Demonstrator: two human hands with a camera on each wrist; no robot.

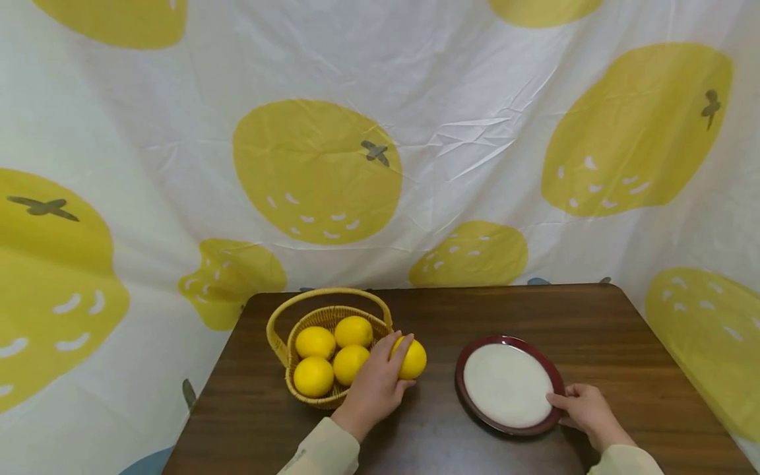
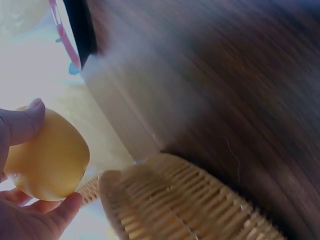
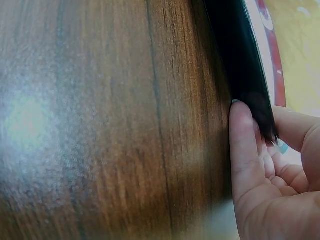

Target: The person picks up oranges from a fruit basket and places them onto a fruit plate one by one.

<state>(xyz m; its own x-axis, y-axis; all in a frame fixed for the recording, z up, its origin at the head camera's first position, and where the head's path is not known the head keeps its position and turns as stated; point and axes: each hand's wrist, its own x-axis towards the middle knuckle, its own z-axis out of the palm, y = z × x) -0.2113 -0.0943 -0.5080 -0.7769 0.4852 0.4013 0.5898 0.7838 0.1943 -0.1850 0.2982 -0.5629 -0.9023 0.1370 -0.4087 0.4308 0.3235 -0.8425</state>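
Observation:
My left hand (image 1: pixel 377 386) grips a yellow lemon (image 1: pixel 413 359) just to the right of the wicker basket (image 1: pixel 291 379). In the left wrist view the thumb and fingers curl round that lemon (image 2: pixel 52 157), beside the basket's woven side (image 2: pixel 185 205). Several more lemons (image 1: pixel 315 377) lie inside the basket, which has a tall arched handle (image 1: pixel 332 290). Over on the right, my right hand (image 1: pixel 588 409) pinches the rim of a white plate (image 1: pixel 507 384) with a dark red border. The right wrist view shows fingers under the plate's dark underside (image 3: pixel 245 65) and the thumb on the other side.
Basket and plate are both on a dark brown wooden table (image 1: pixel 433 316) with rounded far corners. Behind it hangs a white cloth (image 1: pixel 463 152) printed with large yellow lemons, coming close to the table's back edge.

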